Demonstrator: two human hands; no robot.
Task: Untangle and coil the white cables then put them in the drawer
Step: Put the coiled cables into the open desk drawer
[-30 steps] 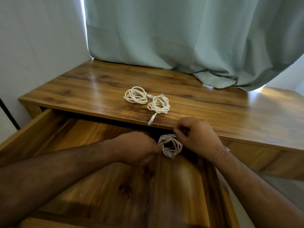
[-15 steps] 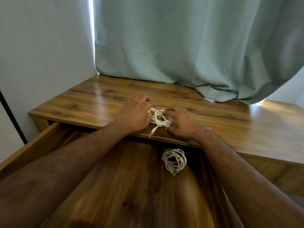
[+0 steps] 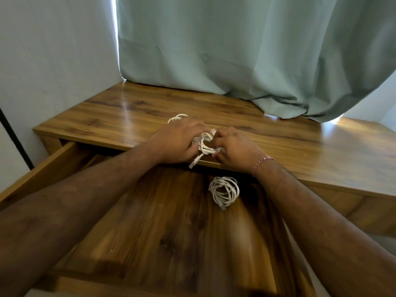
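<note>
One coiled white cable (image 3: 224,191) lies inside the open wooden drawer (image 3: 162,232), near its back right. At the desk's front edge my left hand (image 3: 177,141) and my right hand (image 3: 234,147) both grip a second white cable coil (image 3: 204,144), fingers curled round it from either side. Its plug end (image 3: 194,162) hangs over the edge above the drawer. A third white coil (image 3: 176,117) peeks out behind my left hand, mostly hidden.
The wooden desk top (image 3: 300,151) stretches to the right and back. A pale green curtain (image 3: 257,56) hangs onto its rear. A white wall (image 3: 53,61) closes the left side, with a dark cord (image 3: 15,138) running down it.
A second ago both hands were setting a coil in the drawer. They let go, rose to the desk top and now grip the middle coil, drawn slightly toward the edge.
</note>
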